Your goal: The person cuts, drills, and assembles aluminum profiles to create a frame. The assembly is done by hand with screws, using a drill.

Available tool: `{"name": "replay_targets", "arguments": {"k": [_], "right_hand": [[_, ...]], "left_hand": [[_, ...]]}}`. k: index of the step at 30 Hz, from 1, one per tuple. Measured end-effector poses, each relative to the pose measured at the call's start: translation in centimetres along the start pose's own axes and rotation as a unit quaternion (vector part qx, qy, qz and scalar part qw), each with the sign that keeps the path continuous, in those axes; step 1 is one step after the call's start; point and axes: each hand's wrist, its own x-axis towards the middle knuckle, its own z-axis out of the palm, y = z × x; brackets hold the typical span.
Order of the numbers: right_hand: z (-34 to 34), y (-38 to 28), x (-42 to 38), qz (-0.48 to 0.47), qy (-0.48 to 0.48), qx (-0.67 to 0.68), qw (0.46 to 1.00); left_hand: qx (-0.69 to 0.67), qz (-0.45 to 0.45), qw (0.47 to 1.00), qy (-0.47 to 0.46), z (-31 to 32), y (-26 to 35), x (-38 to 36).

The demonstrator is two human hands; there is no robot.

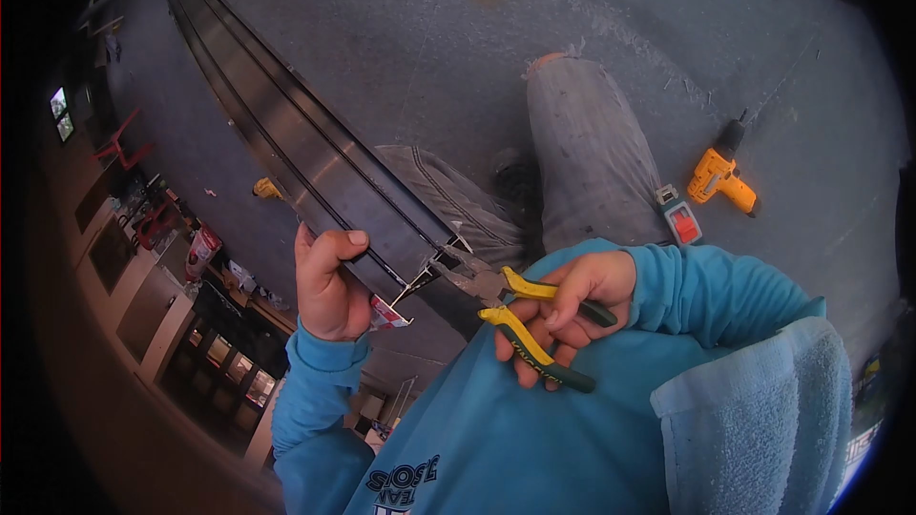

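A long dark metal profile (315,157) runs from the upper left down to the middle of the view. My left hand (331,281) grips its near end, with the thumb on top and a red and white label (386,315) beside the palm. In my right hand (568,310) are pliers (520,324) with yellow and green handles. The handles are spread, and the jaws are at the end edge of the profile, by a thin white strip. Whether the jaws bite on it I cannot tell.
An orange drill (720,176) lies on the grey floor at the right. A tape measure (679,219) is beside my knee. Another yellow tool (267,189) is partly behind the profile. A light blue towel (754,420) hangs at the lower right. Shelves and clutter stand at the far left.
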Motion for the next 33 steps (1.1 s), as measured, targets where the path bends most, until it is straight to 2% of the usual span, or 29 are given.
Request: {"name": "replay_targets", "arguments": {"k": [2,5,7,8,10,14,16,19,25,28,30,33], "right_hand": [[0.3,-0.5,-0.1,0.001,0.005,0.009,1.000],[1.1,-2.2,-0.9,0.027,0.030,-0.055,0.998],[1.8,-3.1,-1.4,0.063,0.115,-0.189,0.973],[2.0,-3.5,-1.5,0.062,0.115,-0.186,0.974],[2.5,-4.4,-1.6,0.087,0.163,-0.266,0.946],[2.7,-4.5,-1.7,0.084,0.172,-0.243,0.951],[2.4,-4.0,-1.4,0.044,0.175,-0.308,0.934],[2.1,-4.3,-1.6,0.076,0.156,-0.342,0.923],[2.1,-3.7,-1.2,0.069,0.149,-0.288,0.943],[1.2,-3.6,-1.1,0.064,0.141,-0.282,0.947],[1.2,-3.6,-1.1,0.067,0.135,-0.256,0.955],[0.5,-3.6,-0.8,0.072,0.119,-0.226,0.964]], "left_hand": [[-0.002,0.001,1.000,0.006,-0.2,-0.1,0.0],[-0.001,0.003,1.000,0.010,-0.5,-0.2,0.0],[0.001,0.002,1.000,0.007,-0.3,-0.1,0.1],[0.002,-0.002,1.000,0.004,0.0,0.0,0.1],[0.004,-0.006,1.000,0.002,0.0,0.1,0.1],[0.028,-0.001,1.000,-0.001,-0.4,-0.1,0.1],[0.046,0.006,0.999,-0.008,-0.3,0.0,0.1],[-0.005,0.009,1.000,0.007,0.3,0.1,0.0],[-0.004,-0.005,1.000,-0.015,0.1,0.2,0.1],[0.077,0.005,0.997,-0.015,-0.1,0.0,0.2],[-0.005,0.004,1.000,-0.010,-0.4,-0.2,0.3],[-0.007,-0.006,1.000,-0.007,-0.1,0.0,0.1]]}}
